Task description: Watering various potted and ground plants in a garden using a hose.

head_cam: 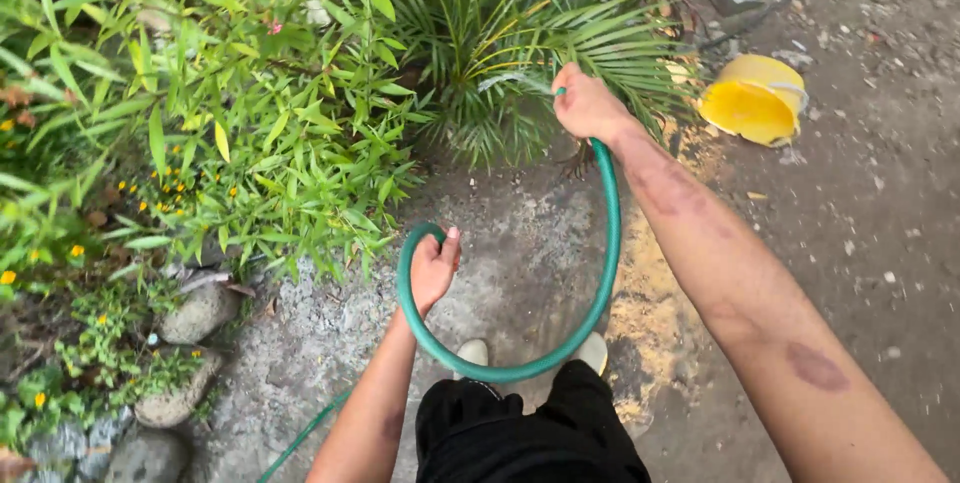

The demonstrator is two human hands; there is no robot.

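A green garden hose (607,243) loops in front of me between both hands. My right hand (585,105) grips its far end, and a thin spray of water leaves it toward a small palm plant (500,33). My left hand (432,268) is closed around the hose lower down, where the loop bends back, and the hose trails off to the lower left over the ground. Below the loop I see the toes of my light shoes and my dark shorts.
Leafy green shrubs (250,113) with small yellow flowers fill the left side, edged by grey stones (198,311). A yellow bucket (752,98) lies on its side at the upper right on gravelly dirt ground (860,243).
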